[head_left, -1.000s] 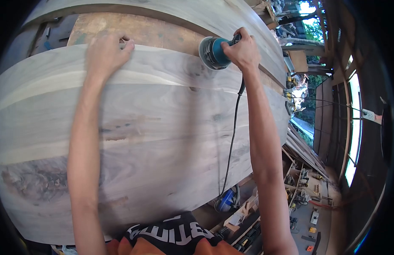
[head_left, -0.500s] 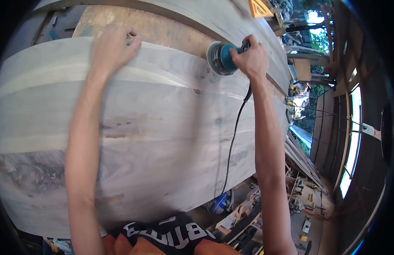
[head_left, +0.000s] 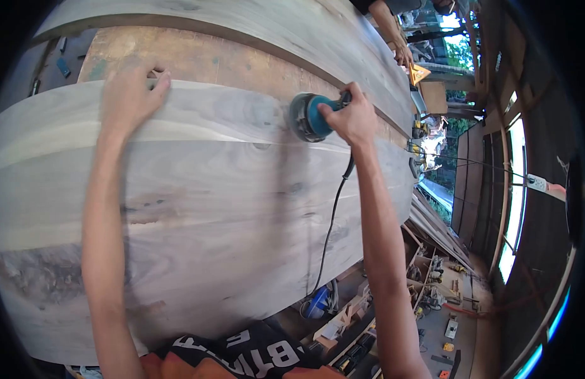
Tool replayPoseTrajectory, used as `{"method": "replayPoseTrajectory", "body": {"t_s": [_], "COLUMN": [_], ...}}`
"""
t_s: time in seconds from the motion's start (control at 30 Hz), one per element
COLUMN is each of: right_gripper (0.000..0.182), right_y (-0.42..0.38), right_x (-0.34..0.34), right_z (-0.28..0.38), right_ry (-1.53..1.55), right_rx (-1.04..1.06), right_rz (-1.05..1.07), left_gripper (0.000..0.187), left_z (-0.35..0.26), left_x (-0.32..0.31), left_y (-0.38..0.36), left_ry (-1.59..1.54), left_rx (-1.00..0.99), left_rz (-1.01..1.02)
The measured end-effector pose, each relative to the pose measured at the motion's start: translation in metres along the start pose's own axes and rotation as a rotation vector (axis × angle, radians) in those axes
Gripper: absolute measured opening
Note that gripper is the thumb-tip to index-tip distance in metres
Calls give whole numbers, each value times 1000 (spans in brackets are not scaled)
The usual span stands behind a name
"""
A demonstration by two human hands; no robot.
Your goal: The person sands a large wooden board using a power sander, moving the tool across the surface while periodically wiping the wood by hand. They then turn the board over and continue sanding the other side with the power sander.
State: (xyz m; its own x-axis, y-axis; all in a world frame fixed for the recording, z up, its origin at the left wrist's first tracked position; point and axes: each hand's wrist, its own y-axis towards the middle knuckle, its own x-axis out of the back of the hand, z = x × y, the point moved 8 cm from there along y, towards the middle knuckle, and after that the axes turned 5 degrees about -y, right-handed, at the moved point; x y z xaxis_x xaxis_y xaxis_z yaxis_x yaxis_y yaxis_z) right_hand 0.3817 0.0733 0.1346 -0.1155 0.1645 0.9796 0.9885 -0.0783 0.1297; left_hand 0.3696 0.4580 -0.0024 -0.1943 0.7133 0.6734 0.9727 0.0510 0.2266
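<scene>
A wide, pale wooden slab (head_left: 198,189) with dark knots lies in front of me. My right hand (head_left: 354,117) is closed around a teal electric sander (head_left: 314,118), its round head set down by the slab's far edge. From the sander's rear a black cord (head_left: 331,234) trails back toward me across the wood. My left hand (head_left: 133,98) is at the far left edge of the slab, fingers curled over it and thumb a little apart. Its fingertips are partly hidden.
Beyond the slab is a worn plywood surface (head_left: 179,50), then another long board (head_left: 292,31). A co-worker's hand (head_left: 403,54) is near an orange triangular tool (head_left: 419,73) at the far right. Several tools lie on shelving (head_left: 362,341) at lower right, by a blue object (head_left: 317,304).
The view has shifted, so the slab sits lower in it. The sander remains by the slab's far edge in my right hand. The co-worker's arm has come into view at the top right.
</scene>
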Motion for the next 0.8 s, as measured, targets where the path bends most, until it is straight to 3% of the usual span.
{"method": "replayPoseTrajectory", "body": {"t_s": [0.33,0.8], "right_gripper": [45,47], "right_y": [14,24], "right_x": [12,0], "right_z": [76,40], "right_ry": [19,-46], "right_rx": [50,2], "right_rz": [-53,-23], "left_gripper": [29,28], "left_z": [-2,1], "left_x": [-1,-6], "left_y": [2,0], "left_ry": [54,51], "left_rx": [-28,31], "left_rz": [23,75]}}
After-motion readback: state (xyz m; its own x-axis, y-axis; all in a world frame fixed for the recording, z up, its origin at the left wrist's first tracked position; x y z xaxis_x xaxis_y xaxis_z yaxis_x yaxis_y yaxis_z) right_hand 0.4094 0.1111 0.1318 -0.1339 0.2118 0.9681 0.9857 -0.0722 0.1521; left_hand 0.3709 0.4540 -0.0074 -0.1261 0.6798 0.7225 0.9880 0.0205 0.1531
